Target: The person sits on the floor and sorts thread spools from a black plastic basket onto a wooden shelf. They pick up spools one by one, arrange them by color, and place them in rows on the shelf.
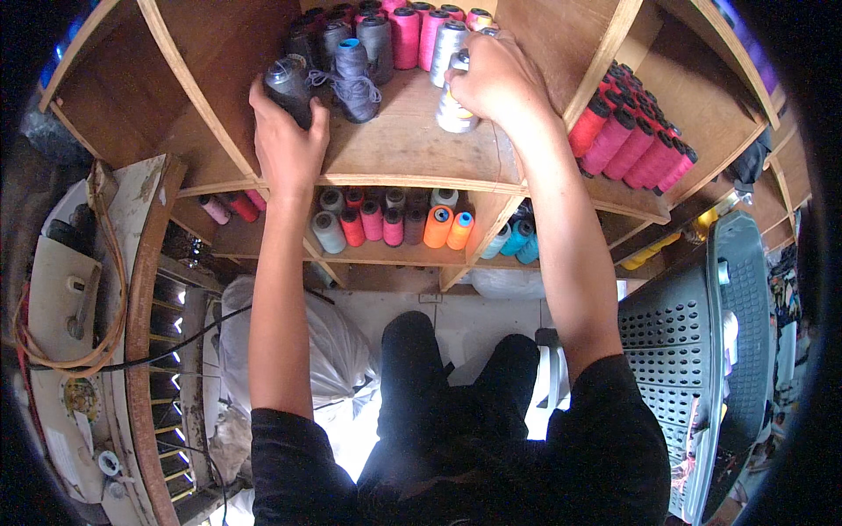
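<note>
My left hand (288, 149) is wrapped round a dark grey thread spool (287, 81) at the left side of a wooden shelf compartment (412, 158). Just right of it stands another grey-blue spool (355, 83) with loose thread tangled about its middle. On the compartment's right side, my right hand (502, 81) closes on a silver-white thread spool (456, 116), the thumb lying across it. A second silver spool (448, 42) stands right behind. Fingers of my right hand partly hide the spools there.
Pink spools (405, 37) and dark grey spools (376, 48) fill the compartment's back. Red and magenta spools (627, 145) crowd the compartment to the right. Orange spools (438, 225) and others line the lower shelf. A grey perforated plastic basket (662, 342) stands right, a white plastic bag (289, 342) below left.
</note>
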Motion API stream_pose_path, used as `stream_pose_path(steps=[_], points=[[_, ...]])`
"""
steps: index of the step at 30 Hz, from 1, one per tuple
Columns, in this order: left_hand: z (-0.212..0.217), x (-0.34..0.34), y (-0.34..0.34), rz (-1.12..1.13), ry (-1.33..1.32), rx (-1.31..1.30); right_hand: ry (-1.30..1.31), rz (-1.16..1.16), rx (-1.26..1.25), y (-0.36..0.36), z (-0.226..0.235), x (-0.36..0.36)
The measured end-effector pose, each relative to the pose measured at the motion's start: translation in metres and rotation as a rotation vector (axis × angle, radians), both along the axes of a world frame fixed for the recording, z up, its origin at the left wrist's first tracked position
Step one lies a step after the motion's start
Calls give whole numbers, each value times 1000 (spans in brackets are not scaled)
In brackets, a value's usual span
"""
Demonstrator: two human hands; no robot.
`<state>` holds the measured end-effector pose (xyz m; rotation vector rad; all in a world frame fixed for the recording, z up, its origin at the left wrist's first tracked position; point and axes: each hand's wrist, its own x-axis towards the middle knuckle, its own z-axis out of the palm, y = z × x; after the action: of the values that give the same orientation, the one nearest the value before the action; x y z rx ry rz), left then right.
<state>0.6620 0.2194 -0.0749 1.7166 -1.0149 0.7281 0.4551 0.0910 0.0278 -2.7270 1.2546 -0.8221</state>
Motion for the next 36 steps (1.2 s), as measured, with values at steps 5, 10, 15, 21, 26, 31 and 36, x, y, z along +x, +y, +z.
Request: stream_pose_path(steps=[5, 10, 15, 21, 26, 31, 36], points=[[4, -5, -1, -19, 70, 15, 91, -120, -61, 6, 7, -4], [2, 3, 2, -25, 35, 11, 29, -74, -164, 14, 11, 5], [1, 1, 0, -4, 28, 8, -128, 313, -103, 21, 13, 48], [0, 0, -5, -25, 95, 20, -131, 382, -51, 10, -19, 90], [-1, 6, 0, -10, 58, 12, -95, 254, -58, -1, 2, 72], [2, 1, 1, -67, 51, -31, -206, 182, -121, 9, 29, 29], [29, -12, -20, -466, -18, -57, -155, 230, -33, 25, 25, -16]])
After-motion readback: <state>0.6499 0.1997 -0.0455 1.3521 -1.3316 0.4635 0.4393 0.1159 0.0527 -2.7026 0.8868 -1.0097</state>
